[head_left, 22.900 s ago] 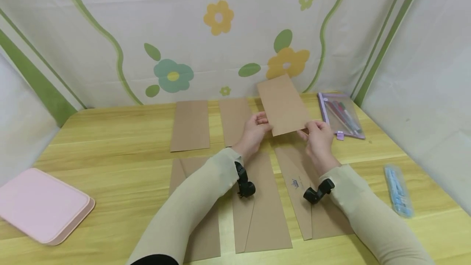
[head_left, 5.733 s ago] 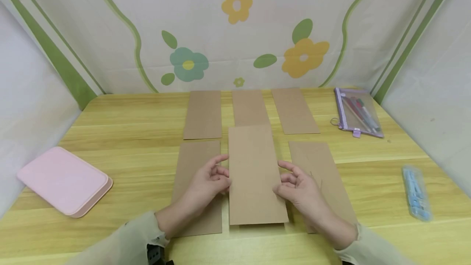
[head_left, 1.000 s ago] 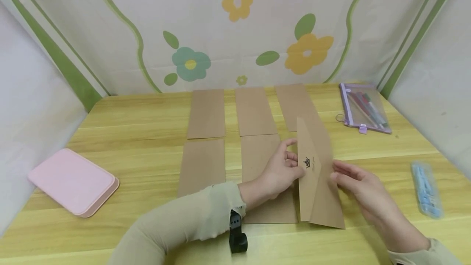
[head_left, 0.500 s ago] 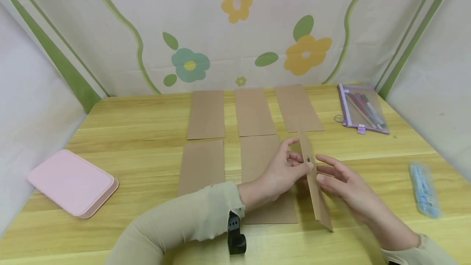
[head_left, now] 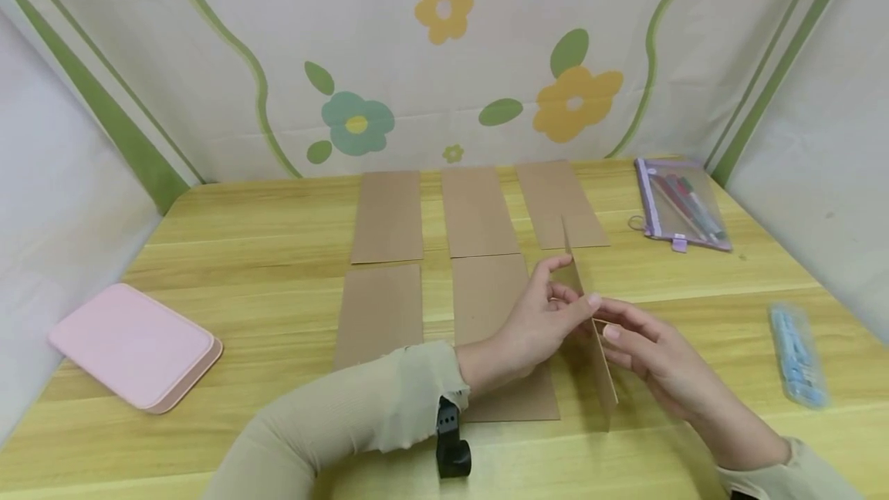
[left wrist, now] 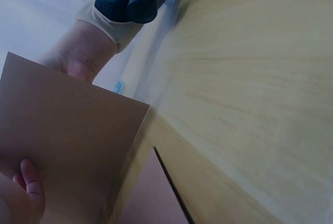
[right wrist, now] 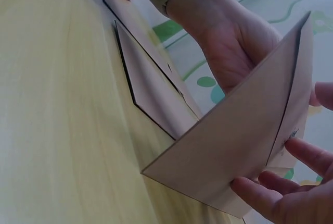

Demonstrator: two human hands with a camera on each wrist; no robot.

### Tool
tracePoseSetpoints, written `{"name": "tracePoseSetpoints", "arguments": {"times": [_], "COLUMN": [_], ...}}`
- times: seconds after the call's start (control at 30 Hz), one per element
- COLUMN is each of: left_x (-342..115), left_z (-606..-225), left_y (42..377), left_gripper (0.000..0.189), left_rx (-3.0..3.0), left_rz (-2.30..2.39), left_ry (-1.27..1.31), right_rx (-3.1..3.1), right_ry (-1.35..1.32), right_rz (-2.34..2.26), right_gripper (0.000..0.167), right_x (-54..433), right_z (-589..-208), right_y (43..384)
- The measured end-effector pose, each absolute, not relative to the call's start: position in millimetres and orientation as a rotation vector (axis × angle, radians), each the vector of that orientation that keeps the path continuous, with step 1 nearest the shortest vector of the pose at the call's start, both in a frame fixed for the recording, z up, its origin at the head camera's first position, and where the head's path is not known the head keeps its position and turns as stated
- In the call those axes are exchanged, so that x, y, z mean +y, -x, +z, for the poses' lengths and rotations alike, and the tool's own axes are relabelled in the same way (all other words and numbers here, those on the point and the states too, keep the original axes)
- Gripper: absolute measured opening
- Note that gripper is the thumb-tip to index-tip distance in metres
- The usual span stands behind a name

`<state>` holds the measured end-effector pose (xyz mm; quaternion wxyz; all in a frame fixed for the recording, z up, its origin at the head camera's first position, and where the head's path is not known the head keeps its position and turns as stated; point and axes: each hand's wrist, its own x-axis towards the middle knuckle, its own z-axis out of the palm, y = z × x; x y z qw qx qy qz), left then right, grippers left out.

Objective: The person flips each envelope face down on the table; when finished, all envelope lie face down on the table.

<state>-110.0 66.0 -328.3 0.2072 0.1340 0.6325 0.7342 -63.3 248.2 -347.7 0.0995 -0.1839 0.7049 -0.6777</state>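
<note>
My left hand (head_left: 538, 322) pinches a brown kraft envelope (head_left: 601, 376) by its long side, thumb over the edge. It stands on edge above the table, nearly edge-on in the head view. My right hand (head_left: 646, 346) is at its right face; in the right wrist view the fingertips touch that face around the pointed flap (right wrist: 291, 120), which bears a small dark print. The left wrist view shows the plain face. Two more envelopes lie flat: one (head_left: 486, 292) beneath my left forearm, another (head_left: 382, 307) farther left. Behind them three brown cards (head_left: 387, 214) form a row.
A pink case (head_left: 135, 346) lies at the table's left. At the back right is a purple-edged mesh pouch (head_left: 687, 203) of pens, and nearer on the right a clear packet (head_left: 797, 357) with light blue contents. A flowered curtain (head_left: 444, 83) hangs behind the table (head_left: 243, 268).
The envelope came up off the right spot and turned from flap side showing to edge-on. My right hand shifted leftward to its face. Earlier, the middle envelope was held between both hands.
</note>
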Motion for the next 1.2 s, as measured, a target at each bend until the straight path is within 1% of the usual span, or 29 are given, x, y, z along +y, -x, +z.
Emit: {"name": "tracePoseSetpoints", "arguments": {"times": [0.33, 0.73, 0.83, 1.0, 1.2], "left_x": [71.8, 71.4, 72.1, 75.0, 76.7], "left_z": [-330.2, -331.8, -332.8, -337.6, -343.6], "left_y": [110.8, 114.0, 114.3, 114.5, 114.8], "left_gripper": [0.054, 0.053, 0.053, 0.056, 0.056], "left_rx": [1.682, 1.795, 1.792, 1.815, 1.84], "left_rz": [2.098, 1.931, 1.919, 1.903, 1.869], "left_ry": [-0.37, -0.361, -0.363, -0.37, -0.36], "right_rx": [2.114, 2.235, 2.356, 2.629, 2.803], "right_ry": [0.516, 0.471, 0.412, 0.237, 0.128], "right_rz": [-2.022, -1.985, -1.907, -1.641, -1.475], "right_gripper": [0.044, 0.047, 0.045, 0.035, 0.035], "right_x": [249.8, 252.8, 251.7, 249.6, 247.8], "right_z": [-351.4, -343.0, -336.9, -325.5, -318.5], "right_y": [60.8, 56.2, 53.7, 48.9, 45.5]}}
